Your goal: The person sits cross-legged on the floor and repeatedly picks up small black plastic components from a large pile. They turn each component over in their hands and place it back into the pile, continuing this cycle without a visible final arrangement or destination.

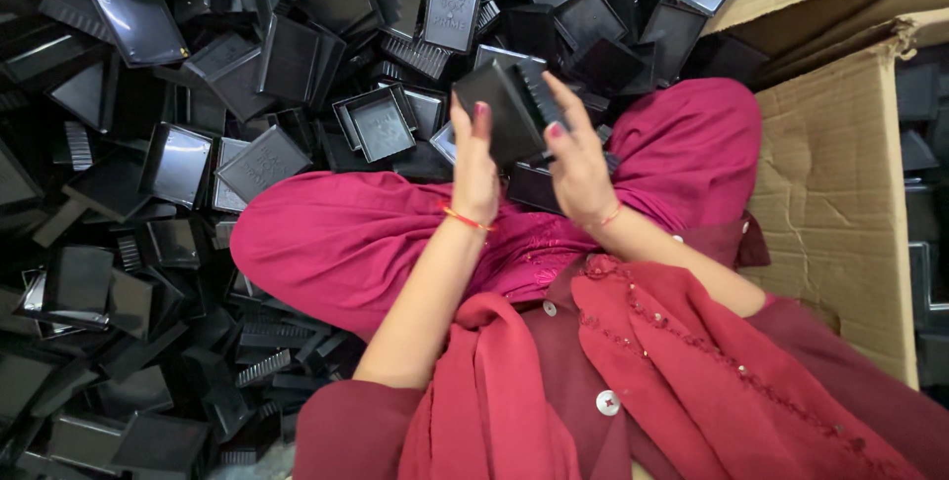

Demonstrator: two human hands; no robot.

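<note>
A black plastic box [506, 106] is held up between both hands over my lap. My left hand [474, 169] grips its left side, with a thin orange thread band on the wrist. My right hand [576, 164] presses against its right side, fingers spread along the ribbed edge. My knees, in magenta cloth [346, 233], are folded beneath the hands. The box's underside is hidden from view.
A deep heap of several black plastic boxes and lids [178, 164] covers the floor to the left and ahead. An open cardboard carton [840, 174] stands at the right, flaps raised. More black parts [924, 144] lie beyond its right wall.
</note>
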